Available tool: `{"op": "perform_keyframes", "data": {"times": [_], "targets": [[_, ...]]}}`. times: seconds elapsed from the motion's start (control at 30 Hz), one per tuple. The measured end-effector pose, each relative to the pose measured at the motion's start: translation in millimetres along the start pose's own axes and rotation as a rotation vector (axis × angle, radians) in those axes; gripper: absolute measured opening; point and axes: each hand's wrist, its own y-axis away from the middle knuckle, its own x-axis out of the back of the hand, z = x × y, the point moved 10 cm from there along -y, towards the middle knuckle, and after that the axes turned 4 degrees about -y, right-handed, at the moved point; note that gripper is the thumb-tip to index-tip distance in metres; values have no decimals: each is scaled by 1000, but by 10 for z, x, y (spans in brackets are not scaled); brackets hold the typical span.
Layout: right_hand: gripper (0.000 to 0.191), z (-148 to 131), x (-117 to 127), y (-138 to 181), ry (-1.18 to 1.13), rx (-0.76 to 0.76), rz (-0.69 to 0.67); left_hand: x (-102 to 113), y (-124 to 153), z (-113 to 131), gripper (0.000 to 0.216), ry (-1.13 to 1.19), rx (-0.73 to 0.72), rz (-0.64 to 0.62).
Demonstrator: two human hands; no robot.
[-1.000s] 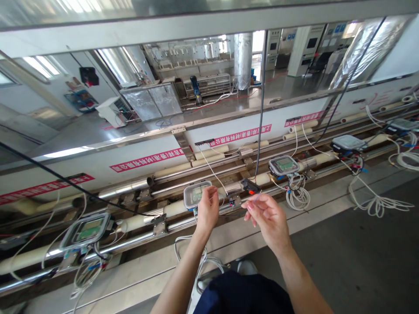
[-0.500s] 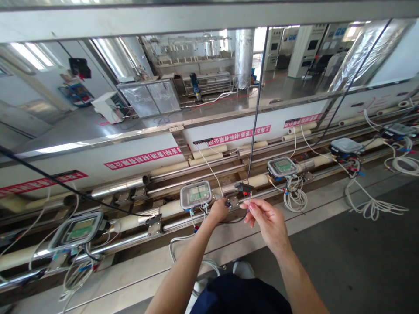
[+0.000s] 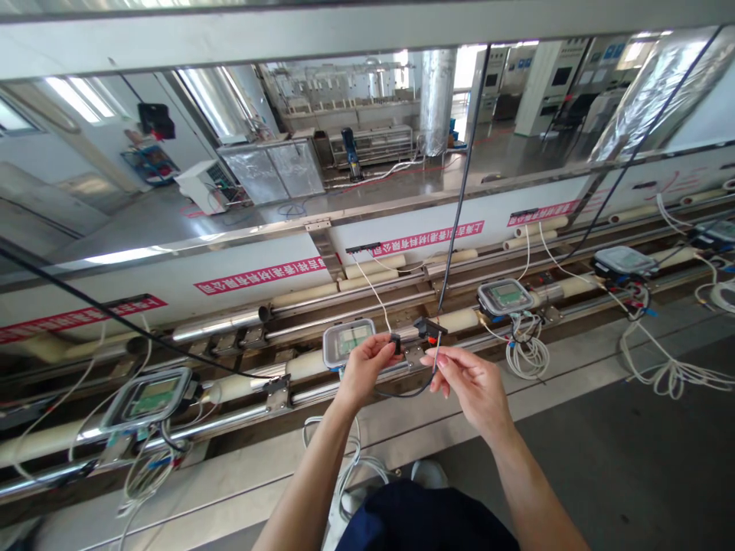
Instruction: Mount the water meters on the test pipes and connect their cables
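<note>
My left hand [image 3: 364, 366] is closed in a pinch on a small black clip [image 3: 396, 342] at the end of a thin dark wire [image 3: 409, 392] that loops down between my hands. My right hand [image 3: 468, 383] pinches the other end of that wire, with coloured tips showing at my fingers. Both hands hover in front of a meter with a clear cover [image 3: 347, 340] mounted on a long pipe line [image 3: 246, 380]. A black connector [image 3: 429, 327] hangs on a black cable [image 3: 459, 199] just above my right hand.
More covered meters sit along the line at the left [image 3: 150, 396] and right [image 3: 505, 295], [image 3: 625, 261]. White cable coils [image 3: 527, 355] hang below them. A mirrored panel [image 3: 276, 145] runs behind, with red labels [image 3: 258, 274]. Grey floor [image 3: 632, 451] lies at the right.
My left hand rose from the pipe fitting and now holds the black clip up at the level of my right hand. The wire loop hangs between them. The view shifted slightly.
</note>
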Motion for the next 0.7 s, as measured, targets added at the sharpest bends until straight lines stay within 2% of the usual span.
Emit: {"op": "perform_keyframes", "data": {"times": [0.1, 0.27, 0.7], "targets": [[19, -14, -64, -20, -12, 6, -46, -54, 63, 5, 43, 223, 63, -77], [20, 12, -173, -37, -1, -29, -128, -84, 121, 83, 38, 482, 69, -143], [24, 26, -254, -37, 104, -36, -206, -108, 146, 109, 33, 562, 50, -193]]}}
